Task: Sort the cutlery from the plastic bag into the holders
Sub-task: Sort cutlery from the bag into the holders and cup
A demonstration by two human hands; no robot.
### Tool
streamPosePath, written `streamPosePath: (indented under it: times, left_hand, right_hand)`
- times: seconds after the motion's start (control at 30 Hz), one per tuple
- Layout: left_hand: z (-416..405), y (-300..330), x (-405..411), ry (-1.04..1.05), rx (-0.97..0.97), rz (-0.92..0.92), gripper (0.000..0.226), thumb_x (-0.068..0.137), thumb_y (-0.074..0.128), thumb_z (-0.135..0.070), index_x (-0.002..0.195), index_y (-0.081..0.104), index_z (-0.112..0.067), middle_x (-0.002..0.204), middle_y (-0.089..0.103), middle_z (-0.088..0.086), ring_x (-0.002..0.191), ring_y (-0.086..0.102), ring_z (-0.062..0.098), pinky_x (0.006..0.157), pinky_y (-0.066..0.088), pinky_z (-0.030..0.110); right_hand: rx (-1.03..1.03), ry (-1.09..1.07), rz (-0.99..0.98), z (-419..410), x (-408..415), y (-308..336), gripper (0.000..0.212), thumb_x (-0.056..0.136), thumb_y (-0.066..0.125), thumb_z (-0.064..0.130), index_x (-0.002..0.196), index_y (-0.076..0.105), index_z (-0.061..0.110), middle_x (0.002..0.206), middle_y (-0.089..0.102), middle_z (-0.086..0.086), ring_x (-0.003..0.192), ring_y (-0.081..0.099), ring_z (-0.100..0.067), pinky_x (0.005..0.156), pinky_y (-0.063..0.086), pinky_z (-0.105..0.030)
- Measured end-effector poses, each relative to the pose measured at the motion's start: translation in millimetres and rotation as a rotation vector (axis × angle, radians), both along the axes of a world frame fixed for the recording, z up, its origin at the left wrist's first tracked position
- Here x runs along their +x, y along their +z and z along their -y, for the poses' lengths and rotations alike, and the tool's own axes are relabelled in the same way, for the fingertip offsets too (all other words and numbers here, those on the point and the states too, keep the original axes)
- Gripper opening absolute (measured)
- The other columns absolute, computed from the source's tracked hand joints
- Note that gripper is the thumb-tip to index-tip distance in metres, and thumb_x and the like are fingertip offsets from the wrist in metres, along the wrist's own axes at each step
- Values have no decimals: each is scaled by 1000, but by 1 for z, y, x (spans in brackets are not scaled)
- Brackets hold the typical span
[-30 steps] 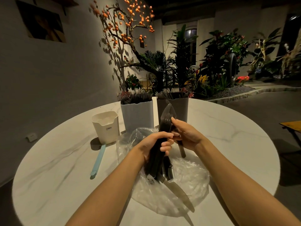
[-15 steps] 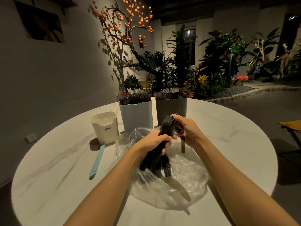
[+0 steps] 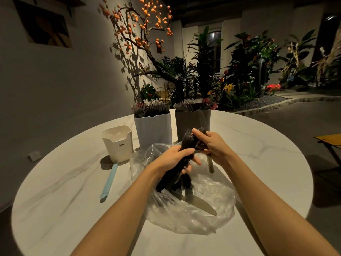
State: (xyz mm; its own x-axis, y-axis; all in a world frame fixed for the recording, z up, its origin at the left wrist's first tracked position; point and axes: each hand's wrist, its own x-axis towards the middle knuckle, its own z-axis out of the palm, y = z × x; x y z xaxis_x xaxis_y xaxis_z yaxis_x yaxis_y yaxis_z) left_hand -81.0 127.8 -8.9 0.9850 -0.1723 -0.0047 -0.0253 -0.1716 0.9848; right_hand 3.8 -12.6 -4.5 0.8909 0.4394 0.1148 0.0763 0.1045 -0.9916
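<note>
The left hand gripped a bundle of black cutlery above the plastic bag; the right hand pinched one piece, seemingly separating it; next, a holder.

The middle of the black cutlery bundle was covered by the left hand, so its pieces could not be counted. The upper ends were hidden under the right hand; spoons and forks could not be told apart there. Beyond the bundle, the base of the grey holder was screened by both hands, and the dark pieces standing in it were too dim to be identified. Both forearms were cut off by the lower edge.
</note>
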Motion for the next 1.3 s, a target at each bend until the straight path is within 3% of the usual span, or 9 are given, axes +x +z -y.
streamPosePath:
  times: [0.1,0.23,0.33,0.43,0.87,1.03,1.17,1.3]
  left_hand:
    - [-4,-1,1,41,32,-2,22,101,48,-24,116,55,-10,83,68,3,56,58,11,55,50,20]
    - [-9,0,-2,19,-3,-35,25,102,46,-26,112,57,-5,79,66,3,54,55,12,53,48,21]
    - [-9,1,-3,29,-12,-26,24,102,44,-27,109,58,-9,86,69,7,53,56,13,53,48,21]
    - [-8,2,-3,43,-1,-12,22,102,43,-28,110,57,-12,90,72,10,58,63,15,54,50,21]
    - [-6,1,-3,119,-100,22,28,105,35,-30,117,55,-14,101,74,14,70,71,23,57,56,25]
    - [-10,1,-2,84,-31,2,35,104,39,-32,120,54,-5,101,72,15,58,61,15,54,51,22]
    - [-13,2,-3,60,-13,-15,35,103,40,-33,105,59,-3,83,69,3,53,52,12,52,47,20]
    - [-14,0,-2,66,-16,-19,31,103,42,-32,105,57,-5,84,68,4,53,52,12,52,47,20]
  right_hand:
    - [-38,-56,-20,-1,0,0,34,88,63,42,79,61,10,75,67,-7,77,61,-21,65,41,-27]
    - [-30,66,-80,4,2,1,38,85,66,41,94,63,3,71,66,-8,60,56,-14,45,34,-16]
    - [-9,122,-83,8,3,1,24,89,65,28,95,62,5,74,65,-9,57,59,-13,39,32,-13]
    - [34,72,-67,6,5,-1,11,90,65,19,90,63,8,75,64,-8,55,57,-11,37,31,-13]
    - [82,-64,-46,-2,4,-2,16,89,65,26,83,61,11,72,62,-5,68,56,-11,42,35,-14]
    - [127,-94,-78,0,4,-2,16,90,66,23,83,61,9,73,63,-7,67,56,-12,36,35,-11]
    - [155,-100,-98,-1,4,-2,15,91,64,20,84,60,7,73,63,-9,59,59,-10,36,34,-13]
    - [152,-88,-105,-1,5,-3,16,92,62,21,84,59,8,72,63,-8,57,58,-10,38,33,-14]
